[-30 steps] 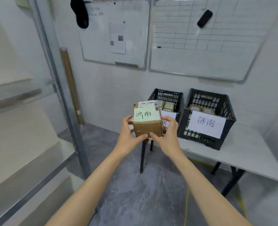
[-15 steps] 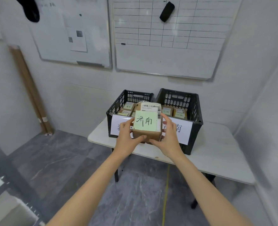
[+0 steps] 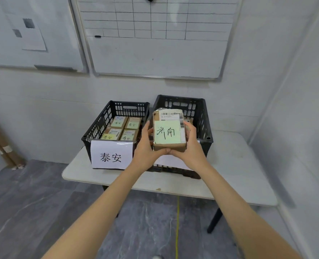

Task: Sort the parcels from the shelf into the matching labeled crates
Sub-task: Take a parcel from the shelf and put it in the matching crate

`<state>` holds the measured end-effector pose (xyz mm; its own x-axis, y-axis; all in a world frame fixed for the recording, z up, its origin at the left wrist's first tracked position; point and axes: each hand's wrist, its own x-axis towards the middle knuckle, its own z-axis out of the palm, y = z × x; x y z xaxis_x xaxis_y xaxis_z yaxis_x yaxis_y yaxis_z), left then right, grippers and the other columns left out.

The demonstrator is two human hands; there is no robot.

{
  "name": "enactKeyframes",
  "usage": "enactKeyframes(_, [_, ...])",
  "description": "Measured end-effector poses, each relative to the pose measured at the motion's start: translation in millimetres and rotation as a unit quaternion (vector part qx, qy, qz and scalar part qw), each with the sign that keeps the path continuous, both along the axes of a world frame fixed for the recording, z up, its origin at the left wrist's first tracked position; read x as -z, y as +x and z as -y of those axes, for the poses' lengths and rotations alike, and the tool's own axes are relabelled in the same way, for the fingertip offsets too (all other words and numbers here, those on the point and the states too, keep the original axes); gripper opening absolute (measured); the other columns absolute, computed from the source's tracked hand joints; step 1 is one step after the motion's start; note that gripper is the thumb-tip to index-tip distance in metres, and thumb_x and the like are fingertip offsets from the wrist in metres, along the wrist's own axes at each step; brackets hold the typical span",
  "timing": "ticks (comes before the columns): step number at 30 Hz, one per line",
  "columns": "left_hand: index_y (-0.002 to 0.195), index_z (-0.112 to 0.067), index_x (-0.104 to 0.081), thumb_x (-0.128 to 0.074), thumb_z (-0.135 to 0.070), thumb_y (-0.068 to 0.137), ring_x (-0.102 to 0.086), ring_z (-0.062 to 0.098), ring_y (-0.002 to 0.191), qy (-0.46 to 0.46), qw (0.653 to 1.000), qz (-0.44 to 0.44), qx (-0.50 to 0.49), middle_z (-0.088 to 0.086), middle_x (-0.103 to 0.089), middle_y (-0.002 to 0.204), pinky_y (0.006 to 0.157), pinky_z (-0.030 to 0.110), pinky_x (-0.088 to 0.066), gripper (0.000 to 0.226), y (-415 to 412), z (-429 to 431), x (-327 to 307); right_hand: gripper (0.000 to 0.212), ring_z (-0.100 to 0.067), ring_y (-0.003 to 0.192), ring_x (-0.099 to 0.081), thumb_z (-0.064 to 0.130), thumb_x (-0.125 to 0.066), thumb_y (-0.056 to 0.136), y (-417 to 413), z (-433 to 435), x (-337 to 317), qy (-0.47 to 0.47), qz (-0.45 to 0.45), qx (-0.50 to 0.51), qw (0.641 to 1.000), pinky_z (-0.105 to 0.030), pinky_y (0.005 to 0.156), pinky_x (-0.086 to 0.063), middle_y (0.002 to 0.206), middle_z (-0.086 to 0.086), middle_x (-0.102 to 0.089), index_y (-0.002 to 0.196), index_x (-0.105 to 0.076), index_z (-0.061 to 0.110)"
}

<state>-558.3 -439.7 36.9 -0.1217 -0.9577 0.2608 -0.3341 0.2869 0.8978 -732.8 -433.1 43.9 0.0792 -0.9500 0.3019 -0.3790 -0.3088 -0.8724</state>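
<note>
The left hand (image 3: pixel 145 146) and right hand (image 3: pixel 191 146) clasp the 济南-labelled parcel (image 3: pixel 169 132) from both sides over the right-hand crate (image 3: pixel 204 116); lowering it level, clear of the near rim, suits best.

A parcel-sorting room: beyond the held parcel (image 3: pixel 169 131), two black plastic crates (image 3: pixel 115 116) with paper destination labels (image 3: pixel 111 157) sit on a white folding table (image 3: pixel 233 165); above it, gridded whiteboards (image 3: pixel 155 38) hang on plain white walls.
</note>
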Motion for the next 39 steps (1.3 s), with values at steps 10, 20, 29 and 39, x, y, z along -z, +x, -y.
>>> enactKeyframes(10, [0.147, -0.035, -0.032, -0.085, -0.033, 0.067, -0.05, 0.006, 0.124, -0.057, 0.998, 0.013, 0.028, -0.009, -0.054, 0.134, 0.099, 0.043, -0.049, 0.096, -19.8, 154.7, -6.9, 0.106, 0.015, 0.125, -0.043, 0.015, -0.086, 0.076, -22.4, 139.0, -13.8, 0.013, -0.023, 0.003, 1.0, -0.01, 0.1, -0.041, 0.138, 0.024, -0.049, 0.157, -0.018, 0.026])
enactKeyframes(20, [0.119, -0.067, -0.022, -0.083, -0.024, 0.074, -0.044, 0.002, 0.124, -0.021, 0.996, 0.081, 0.036, -0.036, -0.049, 0.113, 0.103, 0.034, -0.041, 0.087, -22.4, 247.5, 10.2, 0.11, -0.002, 0.139, -0.034, 0.017, -0.083, 0.078, -36.0, 225.7, 6.6, 0.087, -0.014, -0.009, 0.996, -0.008, 0.101, -0.036, 0.153, 0.01, -0.038, 0.158, -0.009, 0.028])
enactKeyframes(29, [0.146, -0.034, -0.03, -0.083, -0.027, 0.074, -0.042, 0.004, 0.13, 0.034, 0.995, 0.091, 0.027, -0.017, -0.052, 0.136, 0.109, 0.044, -0.039, 0.09, -37.2, 285.8, 41.4, 0.108, -0.019, 0.147, -0.026, 0.031, -0.082, 0.077, -70.4, 282.9, 30.9, 0.227, -0.008, -0.045, 0.973, -0.055, 0.118, -0.029, 0.161, 0.005, -0.028, 0.156, -0.007, 0.038])
enactKeyframes(39, [0.148, -0.038, -0.025, -0.083, -0.044, 0.07, -0.045, 0.0, 0.124, 0.071, 0.988, 0.136, -0.002, -0.015, -0.05, 0.138, 0.105, 0.044, -0.044, 0.098, -62.6, 311.9, 56.7, 0.122, -0.003, 0.142, -0.029, 0.013, -0.084, 0.076, -92.8, 334.3, 47.2, 0.218, -0.058, -0.15, 0.963, -0.031, 0.115, -0.031, 0.149, 0.022, -0.034, 0.155, 0.005, 0.037])
